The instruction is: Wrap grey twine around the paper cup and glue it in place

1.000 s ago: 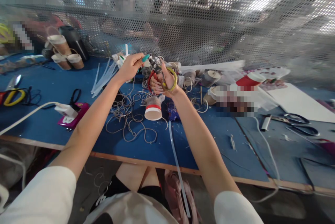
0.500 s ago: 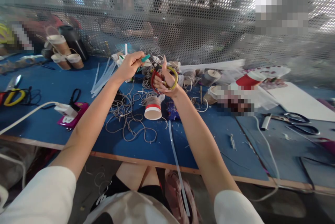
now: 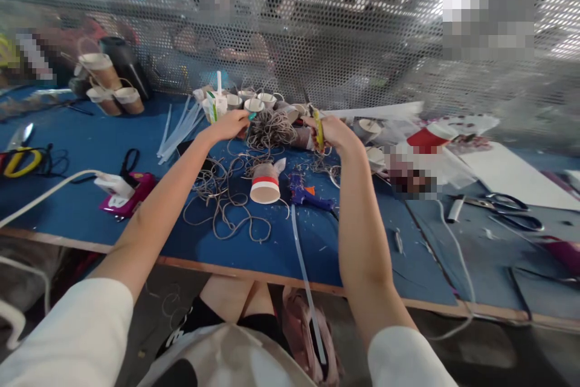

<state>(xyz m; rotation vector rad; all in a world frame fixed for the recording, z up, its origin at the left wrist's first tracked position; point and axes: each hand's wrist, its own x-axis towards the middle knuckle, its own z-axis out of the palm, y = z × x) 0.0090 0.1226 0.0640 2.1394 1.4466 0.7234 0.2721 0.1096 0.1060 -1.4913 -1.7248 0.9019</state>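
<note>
Scissors with a yellow plastic handle (image 3: 319,131) sit in the curled right hand (image 3: 336,132), right of a tangled heap of grey-brown cord (image 3: 270,128); left of it, the left hand (image 3: 232,125) pinches what seems a small teal piece (image 3: 252,116), over a blue desk (image 3: 158,209) backed by a grey perforated screen (image 3: 290,49)

The scissors' handle (image 3: 319,131) looks plastic, the cup's rim (image 3: 265,193) paper.

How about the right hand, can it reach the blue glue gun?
Probably yes: the blue glue gun lies nearby on the table, with nothing on top. But the right hand holds a yellow-handled tool, which might need putting down.
</note>
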